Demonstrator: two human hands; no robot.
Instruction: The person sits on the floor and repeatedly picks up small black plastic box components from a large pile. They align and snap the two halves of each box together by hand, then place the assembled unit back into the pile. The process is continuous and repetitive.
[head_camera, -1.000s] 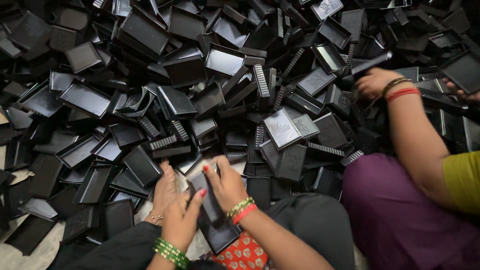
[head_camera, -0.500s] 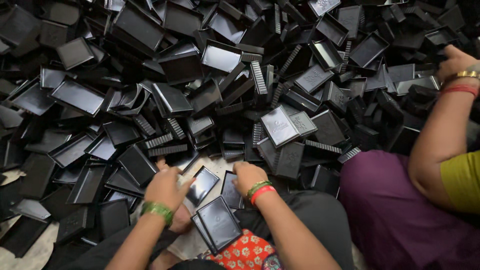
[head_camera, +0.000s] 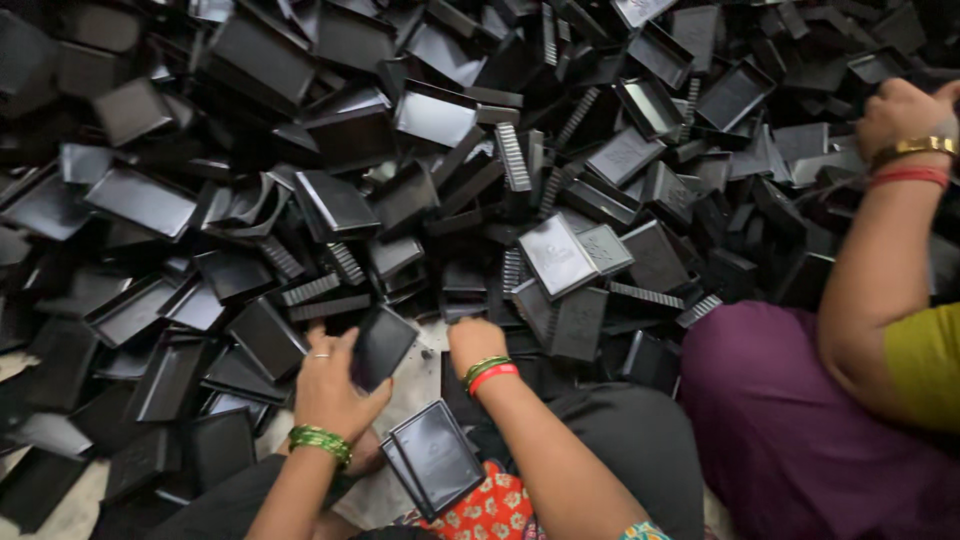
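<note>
Black plastic fills nearly everything: a heap of shallow trays (head_camera: 430, 110) and ribbed comb-like strips (head_camera: 512, 155) spreads from nine o'clock round to three, piled loosely at all angles on a pale floor (head_camera: 60, 510) that shows bare only at seven o'clock and in a small patch at six.

At four o'clock sits a second person in purple cloth (head_camera: 790, 420) and a yellow sleeve (head_camera: 925, 360), their arm reaching up to two o'clock, where their hand (head_camera: 900, 110), wearing a gold and a red bangle, rests among the trays.

Near six o'clock a small stack of flat trays (head_camera: 435, 460) lies tilted on the wearer's lap, beside a red patterned cloth (head_camera: 485, 510).

The left hand (head_camera: 335, 385), with green bangles and a ring, is just left of centre low down; its fingers (head_camera: 345, 345) grip a single black tray (head_camera: 380, 345), held tilted above the floor patch. The right hand (head_camera: 475, 345), with green and red bangles, lies just beside it at the heap's edge, knuckles up and fingers curled down among the pieces; whether they grip anything I cannot tell.
</note>
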